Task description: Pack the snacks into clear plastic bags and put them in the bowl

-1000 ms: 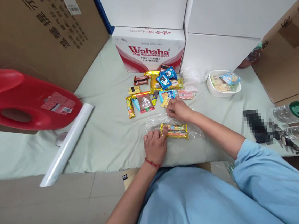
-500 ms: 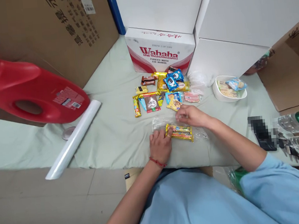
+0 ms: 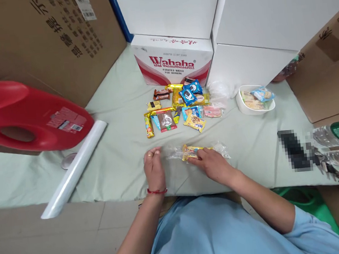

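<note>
A clear plastic bag (image 3: 174, 152) lies near the table's front edge, stretched sideways between my hands. My left hand (image 3: 154, 171) is closed, thumb against fingers, at the bag's left end. Inside or under the film lie yellow snack packets (image 3: 188, 152); the film makes it hard to say which. My right hand (image 3: 216, 165) grips the packets from above and partly hides them. Just beyond sits a yellow cookie packet (image 3: 195, 122), close to a pink packet (image 3: 212, 111) and a brown-and-red packet (image 3: 167, 120). Blue packets (image 3: 188, 96) rest on the pile behind.
A white-and-red water carton (image 3: 175, 61) stands behind the snacks. To the right are a white bowl (image 3: 255, 107) of packets, a blurred black phone (image 3: 296, 151) and plastic bottles (image 3: 324, 136). A red jug (image 3: 38, 114) and a white roll (image 3: 75, 169) occupy the left.
My left hand has moved left off the yellow packets to the bag's end. My right hand has come down onto the packets. The cookie packet now lies free of my hand.
</note>
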`<state>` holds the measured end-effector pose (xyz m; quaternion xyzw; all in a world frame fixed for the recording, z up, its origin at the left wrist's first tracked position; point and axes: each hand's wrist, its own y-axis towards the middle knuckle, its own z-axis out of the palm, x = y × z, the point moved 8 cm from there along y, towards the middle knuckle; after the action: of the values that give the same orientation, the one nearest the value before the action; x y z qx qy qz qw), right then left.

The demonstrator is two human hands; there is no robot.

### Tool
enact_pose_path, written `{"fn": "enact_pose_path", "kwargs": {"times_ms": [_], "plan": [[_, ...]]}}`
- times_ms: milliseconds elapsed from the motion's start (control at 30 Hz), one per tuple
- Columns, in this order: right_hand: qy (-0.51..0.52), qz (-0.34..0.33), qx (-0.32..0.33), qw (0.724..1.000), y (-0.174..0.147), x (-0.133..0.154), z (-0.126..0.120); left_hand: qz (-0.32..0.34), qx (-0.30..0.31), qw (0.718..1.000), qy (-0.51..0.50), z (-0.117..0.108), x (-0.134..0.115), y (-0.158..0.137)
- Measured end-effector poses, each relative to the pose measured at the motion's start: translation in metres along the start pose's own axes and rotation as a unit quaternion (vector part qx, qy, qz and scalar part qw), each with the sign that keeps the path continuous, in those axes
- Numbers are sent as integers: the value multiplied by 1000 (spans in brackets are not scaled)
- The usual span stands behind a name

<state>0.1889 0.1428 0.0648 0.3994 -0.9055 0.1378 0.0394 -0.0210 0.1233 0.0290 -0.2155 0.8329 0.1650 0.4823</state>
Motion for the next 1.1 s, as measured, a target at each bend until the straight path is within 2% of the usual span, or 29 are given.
{"fn": "enact_pose_path", "kwargs": {"times_ms": [67,167,300,367,467,567,667,767,800,867,933,967,1000,1100], "plan": [[7,8,5,1000,0,3,-2,12,-21,997,72,3,-10,-1],[16,15,17,1000,1,3,-3,60,22,987,145,23,-30,-10],[49,11,17,999,6,-2,-1,113,40,988,99,33,-53,-29],[74,5,0,997,8,-4,-1,157,76,983,58,40,-66,-39],[91,7,-28,995,3,-6,-5,232,149,959,61,57,-84,-53],[99,5,-49,994,-18,-6,-10,273,194,928,161,73,-89,-63],[125,-16,-59,990,-48,-7,-15,300,200,897,255,83,-84,-74],[205,-30,-46,977,-69,-18,-16,330,192,876,294,90,-79,-86],[237,-8,-56,970,-72,-28,-17,338,190,871,301,92,-78,-89],[258,97,-119,954,-74,-60,-21,346,188,865,310,96,-75,-93],[205,224,-197,932,-79,-94,-23,346,185,864,317,97,-74,-94],[171,259,-216,926,-81,-104,-21,344,183,864,319,97,-73,-94],[146,267,-216,928,-80,-110,-17,342,183,864,320,97,-73,-93],[155,216,-186,946,-77,-111,-3,340,186,864,321,98,-73,-93]]}}
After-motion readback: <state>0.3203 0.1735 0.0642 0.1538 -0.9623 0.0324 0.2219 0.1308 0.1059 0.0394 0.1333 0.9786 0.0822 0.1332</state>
